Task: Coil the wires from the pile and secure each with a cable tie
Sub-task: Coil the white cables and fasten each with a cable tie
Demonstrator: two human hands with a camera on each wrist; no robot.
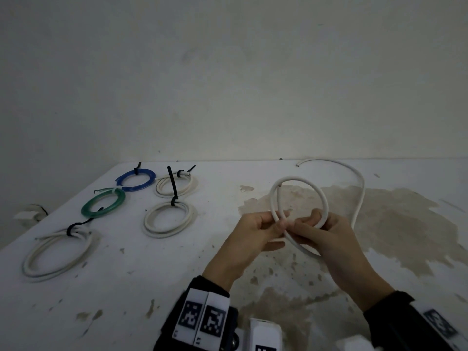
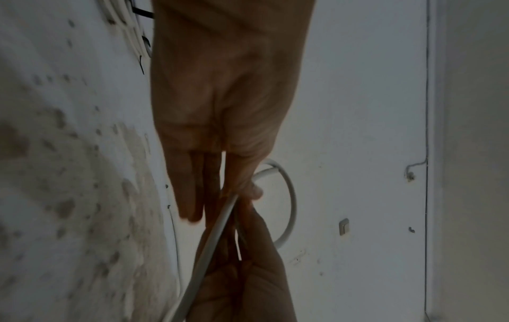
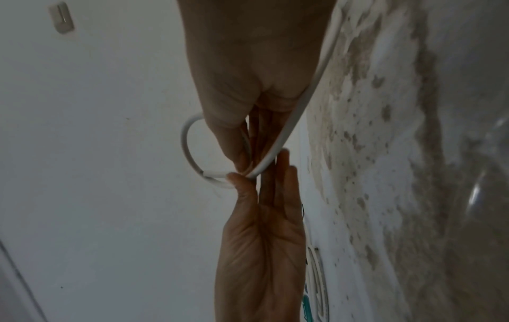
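Observation:
A white wire (image 1: 298,179) is bent into one upright loop above the table. My left hand (image 1: 281,225) pinches the wire between thumb and forefinger where the loop crosses itself; its other fingers lie straight (image 2: 190,196). Beside it, my right hand (image 1: 307,221) grips the loop's lower right side, thumb on top. The wire's free tail (image 1: 362,191) curves away to the far right and ends near the table's back edge. The loop (image 3: 186,141) also shows in the right wrist view, held by my right hand (image 3: 248,165).
Several finished coils with black cable ties lie at the left: blue (image 1: 135,179), green (image 1: 103,202), two small white ones (image 1: 177,184) (image 1: 169,219) and a large white one (image 1: 58,252). The white table (image 1: 152,274) has a brown stain (image 1: 392,224). A wall rises behind it.

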